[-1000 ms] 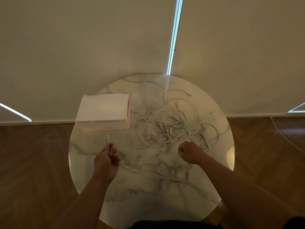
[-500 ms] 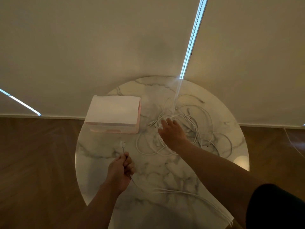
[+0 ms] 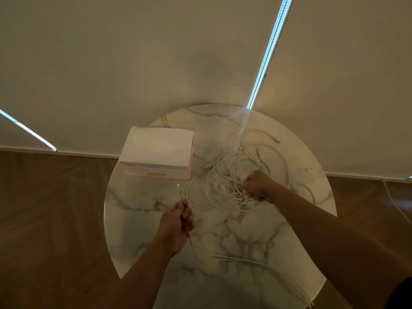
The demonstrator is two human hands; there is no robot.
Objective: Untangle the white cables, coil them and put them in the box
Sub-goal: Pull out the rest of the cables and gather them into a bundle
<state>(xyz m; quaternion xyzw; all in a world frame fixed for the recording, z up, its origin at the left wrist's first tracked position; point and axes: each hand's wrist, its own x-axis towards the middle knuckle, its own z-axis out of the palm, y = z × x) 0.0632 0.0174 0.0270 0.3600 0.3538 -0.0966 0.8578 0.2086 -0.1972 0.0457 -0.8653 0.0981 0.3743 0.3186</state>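
A tangle of white cables [image 3: 231, 175] lies on the far right half of the round marble table [image 3: 223, 230]. My right hand [image 3: 256, 186] is closed in a fist on strands at the tangle's near right side. My left hand [image 3: 178, 221] pinches one separate white cable [image 3: 245, 262] near its plug end; the plug sticks up past my fingers. That cable trails across the table to its near right edge and hangs over. The pale pink box [image 3: 156, 161] with a white lid stands at the table's far left.
A cream wall with blinds rises just behind the table. Brown wooden floor surrounds the table on both sides. Another thin cable [image 3: 396, 201] lies on the floor at the right.
My right hand went from a fist near the table's middle out over the tangle with spread fingers, then closed on strands. My left hand kept its cable end. The view tilted up.
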